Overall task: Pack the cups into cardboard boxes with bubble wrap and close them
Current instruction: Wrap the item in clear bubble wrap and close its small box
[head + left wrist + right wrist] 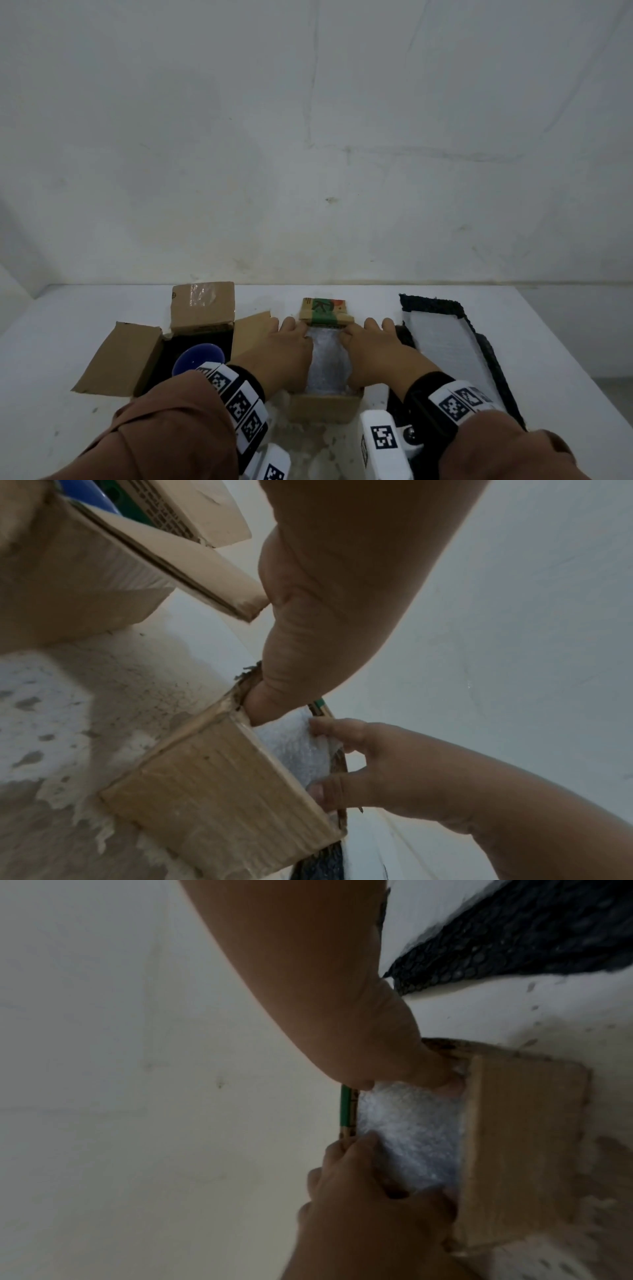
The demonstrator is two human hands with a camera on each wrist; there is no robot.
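A small cardboard box (322,407) stands in the middle of the table, filled to the top with clear bubble wrap (327,359). My left hand (284,349) lies along the box's left side and my right hand (373,353) along its right. In the right wrist view the left hand (359,1204) has its fingers curled onto the bubble wrap (411,1137). In the left wrist view the right hand (394,772) pinches the bubble wrap (294,748). What lies under the wrap is hidden. The far flap (325,310), printed green, stands up. A blue cup (198,358) sits in a larger open box (116,359) at the left.
A strip of black bubble wrap (431,303) lies at the right with a white sheet (445,342) on top. The larger box's right flap leans against my left hand. The white table (527,359) meets a bare wall at the back, and its right edge is near the black strip.
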